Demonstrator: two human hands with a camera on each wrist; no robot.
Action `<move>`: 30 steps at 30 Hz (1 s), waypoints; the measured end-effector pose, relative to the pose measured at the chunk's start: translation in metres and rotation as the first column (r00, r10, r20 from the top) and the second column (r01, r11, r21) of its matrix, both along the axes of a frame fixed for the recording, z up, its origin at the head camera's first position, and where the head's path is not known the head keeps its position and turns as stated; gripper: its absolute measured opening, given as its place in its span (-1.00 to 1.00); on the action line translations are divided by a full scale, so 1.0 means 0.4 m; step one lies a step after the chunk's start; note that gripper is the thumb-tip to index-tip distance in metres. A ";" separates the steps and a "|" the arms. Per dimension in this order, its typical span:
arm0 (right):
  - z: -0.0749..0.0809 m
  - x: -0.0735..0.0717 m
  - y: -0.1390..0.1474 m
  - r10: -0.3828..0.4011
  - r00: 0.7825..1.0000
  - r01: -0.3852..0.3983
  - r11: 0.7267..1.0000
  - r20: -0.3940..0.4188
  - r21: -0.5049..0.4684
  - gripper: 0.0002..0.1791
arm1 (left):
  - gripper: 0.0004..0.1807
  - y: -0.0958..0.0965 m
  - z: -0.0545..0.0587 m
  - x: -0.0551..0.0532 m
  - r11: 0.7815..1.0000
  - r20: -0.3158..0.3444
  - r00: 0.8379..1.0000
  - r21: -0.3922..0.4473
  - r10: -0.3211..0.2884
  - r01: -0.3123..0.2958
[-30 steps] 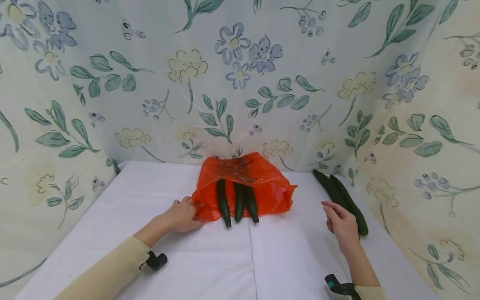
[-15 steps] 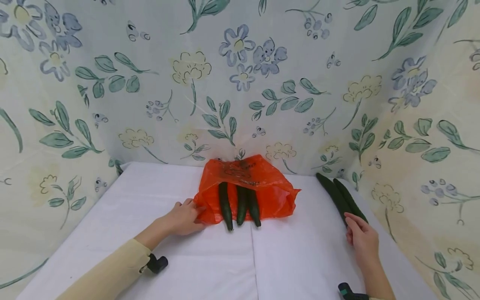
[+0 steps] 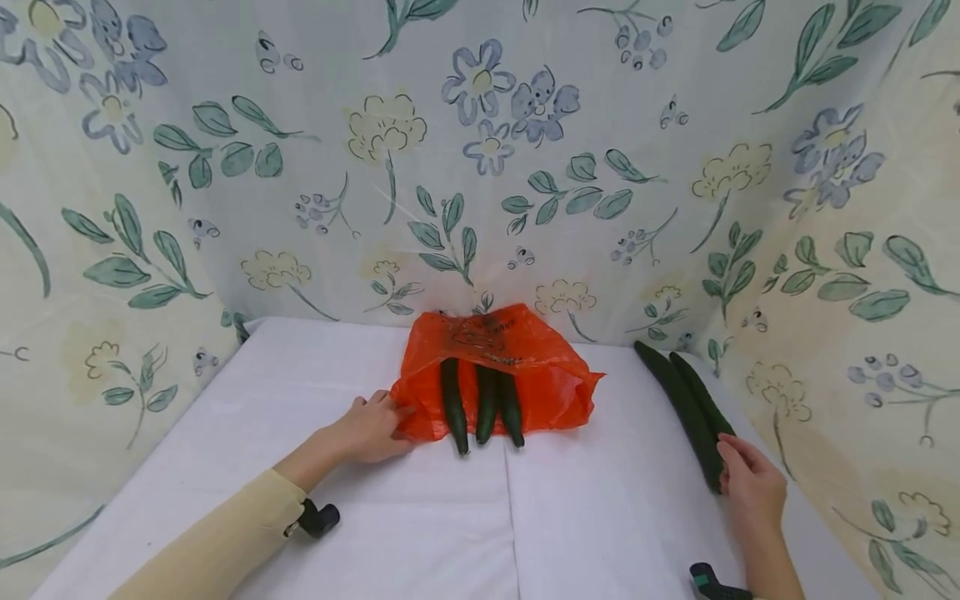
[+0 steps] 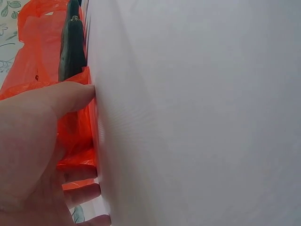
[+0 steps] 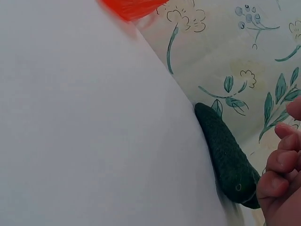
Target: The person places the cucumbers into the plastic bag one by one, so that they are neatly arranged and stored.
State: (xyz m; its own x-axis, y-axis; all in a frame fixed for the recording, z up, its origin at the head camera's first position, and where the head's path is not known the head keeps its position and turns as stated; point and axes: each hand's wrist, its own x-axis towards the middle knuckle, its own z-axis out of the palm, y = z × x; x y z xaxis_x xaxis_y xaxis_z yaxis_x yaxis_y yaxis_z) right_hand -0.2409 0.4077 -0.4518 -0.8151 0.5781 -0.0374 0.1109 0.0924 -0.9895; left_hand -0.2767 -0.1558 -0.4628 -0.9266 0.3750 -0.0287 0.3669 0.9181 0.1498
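An orange-red plastic bag [image 3: 517,342] lies at the back of the table, its mouth facing me. Three cucumbers [image 3: 452,408] stick out of it. My left hand [image 3: 371,429] holds the mouth's left edge; in the left wrist view, bag film lies between thumb and fingers. Two more cucumbers [image 3: 678,408] lie side by side on the right. My right hand [image 3: 757,483] is at their near ends, fingers loosely curled, and hides the right one's tip. In the right wrist view the fingers [image 5: 277,183] are beside a cucumber [image 5: 228,157], with no grip on it visible.
A white cloth [image 3: 420,533] covers the table. Floral fabric [image 3: 480,183] hangs behind it and along both sides, close to the right-hand cucumbers. Small black devices [image 3: 318,518] are strapped to both wrists.
My right hand has moved rightward and toward me, from left of the two loose cucumbers to their near ends. The left hand stays on the bag's edge. The view has shifted slightly.
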 end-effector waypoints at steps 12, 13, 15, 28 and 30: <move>-0.058 0.014 0.038 -0.113 0.992 0.111 0.993 0.052 0.035 -0.77 | -0.40 0.000 0.009 0.005 1.000 0.007 1.000 0.009 0.006 -0.006; -0.064 0.015 0.037 -0.113 0.992 0.111 0.992 0.047 0.055 -0.77 | -0.40 -0.001 0.009 0.005 1.000 0.007 1.000 0.010 0.004 -0.004; -0.071 0.013 0.035 -0.122 0.992 0.119 0.990 0.039 0.080 -0.74 | -0.41 -0.002 0.010 0.006 1.000 0.005 1.000 0.006 0.000 0.000; -0.075 0.023 0.031 -0.127 0.974 0.064 0.948 0.188 0.310 -0.32 | -0.40 -0.002 0.019 0.009 1.000 0.022 1.000 0.024 -0.006 0.005; -0.078 0.023 0.028 -0.128 0.977 0.064 0.940 0.172 0.336 -0.33 | -0.40 -0.001 0.019 0.011 1.000 0.023 1.000 0.027 -0.006 0.005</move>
